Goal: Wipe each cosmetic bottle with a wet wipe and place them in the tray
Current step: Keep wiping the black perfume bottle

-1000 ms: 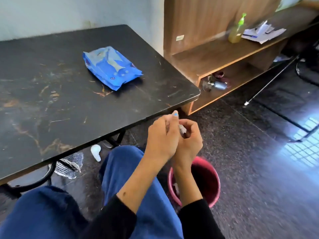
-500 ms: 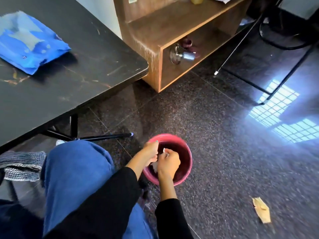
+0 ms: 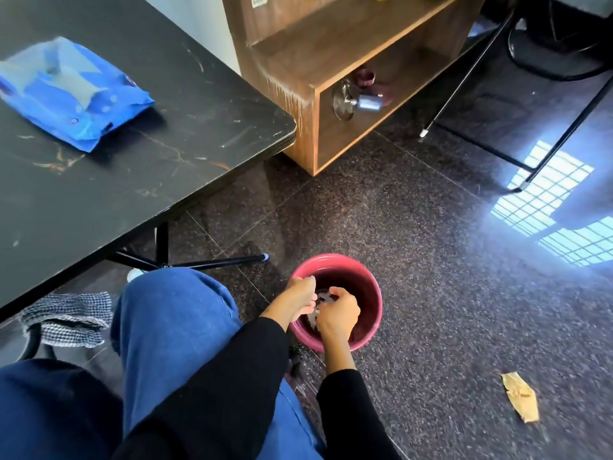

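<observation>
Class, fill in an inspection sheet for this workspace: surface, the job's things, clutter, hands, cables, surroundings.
Surface: black table, scratched and worn.
Job's things: blue wipes pack lying on the table; no cosmetic bottles or tray seen.
Clutter: yellow scrap on the floor; checked cloth under the table.
Hands: left hand and right hand both over the red bucket, working something small and pale between them.
Cables: nothing seen.
Surroundings: wooden shelf unit beside the table; dark speckled floor.
</observation>
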